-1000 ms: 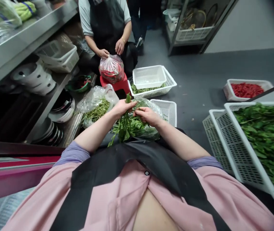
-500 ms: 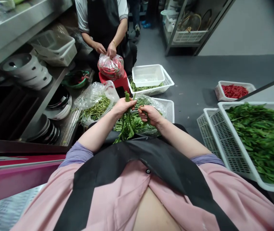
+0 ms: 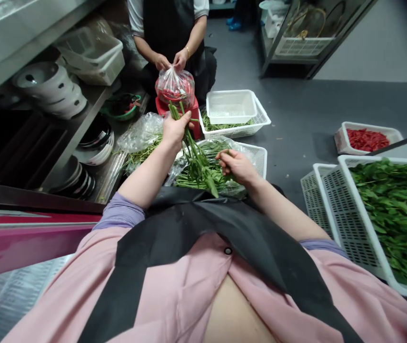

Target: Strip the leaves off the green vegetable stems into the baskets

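The left hand (image 3: 177, 127) had the stems (image 3: 192, 147), gripped near the top, leafy ends slanting down toward the apron (image 3: 189, 224)! Right of that grip, the right hand (image 3: 237, 166) was curled closed, its contents hard to make out. Beyond the grip, a co-worker's hands (image 3: 181, 59) pinched the bag (image 3: 175, 88) of red peppers; far right, leaves (image 3: 396, 209) filled a basket (image 3: 364, 209).

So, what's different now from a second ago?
The left hand, still gripping the green stems, has moved forward, away from the body and apart from the right hand. The co-worker's braceleted hand, off the bag of red peppers at first, now grips its neck too. The basket of leafy greens and tub of red peppers stayed put.
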`<state>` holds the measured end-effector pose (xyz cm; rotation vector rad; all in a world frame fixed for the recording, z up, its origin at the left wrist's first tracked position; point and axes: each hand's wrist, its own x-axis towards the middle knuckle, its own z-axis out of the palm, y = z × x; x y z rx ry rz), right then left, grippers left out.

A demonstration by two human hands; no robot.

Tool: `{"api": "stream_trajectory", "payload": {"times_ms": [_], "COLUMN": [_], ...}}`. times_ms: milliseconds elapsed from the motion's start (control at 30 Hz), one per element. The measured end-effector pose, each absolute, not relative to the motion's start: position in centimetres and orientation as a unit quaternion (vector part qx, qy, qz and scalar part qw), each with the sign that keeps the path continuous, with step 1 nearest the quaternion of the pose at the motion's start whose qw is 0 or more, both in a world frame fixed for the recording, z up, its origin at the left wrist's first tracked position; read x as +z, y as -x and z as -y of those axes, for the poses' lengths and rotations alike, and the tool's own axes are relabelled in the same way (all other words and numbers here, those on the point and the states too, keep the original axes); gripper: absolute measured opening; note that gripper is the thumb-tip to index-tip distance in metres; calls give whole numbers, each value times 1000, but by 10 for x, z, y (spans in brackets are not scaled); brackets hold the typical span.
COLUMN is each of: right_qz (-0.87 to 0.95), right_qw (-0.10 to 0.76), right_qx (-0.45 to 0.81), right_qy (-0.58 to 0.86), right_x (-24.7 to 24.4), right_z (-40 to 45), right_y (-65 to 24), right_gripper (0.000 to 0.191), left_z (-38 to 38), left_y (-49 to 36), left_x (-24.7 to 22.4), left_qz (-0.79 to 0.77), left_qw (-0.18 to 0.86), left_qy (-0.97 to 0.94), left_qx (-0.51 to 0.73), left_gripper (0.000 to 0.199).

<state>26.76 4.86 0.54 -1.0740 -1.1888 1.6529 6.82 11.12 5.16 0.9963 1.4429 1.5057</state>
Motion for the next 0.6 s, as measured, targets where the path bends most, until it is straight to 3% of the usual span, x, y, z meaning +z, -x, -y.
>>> {"api": "stream_trajectory", "payload": {"times_ms": [167, 333, 467, 600], "right_qz": [565, 502, 487, 436], "right_qw": [303, 353, 316, 315], "right_qx": [635, 670, 719, 744], "right_qy": [431, 418, 384, 396], "right_x": [3, -10, -14, -15], "right_z": [-31, -38, -35, -36], "right_y": [-241, -241, -239, -239], "right_gripper": [19, 19, 27, 20], "left_z": [-120, -121, -120, -121], "left_y": [-70, -68, -69, -66], "left_x": [41, 41, 38, 30], "left_qz": [-578, -585, -593, -591], "left_qw": [409, 414, 425, 437], "left_qy": [-389, -374, -362, -356], "left_qx": [589, 589, 580, 577], "left_gripper": [39, 33, 27, 27]}}
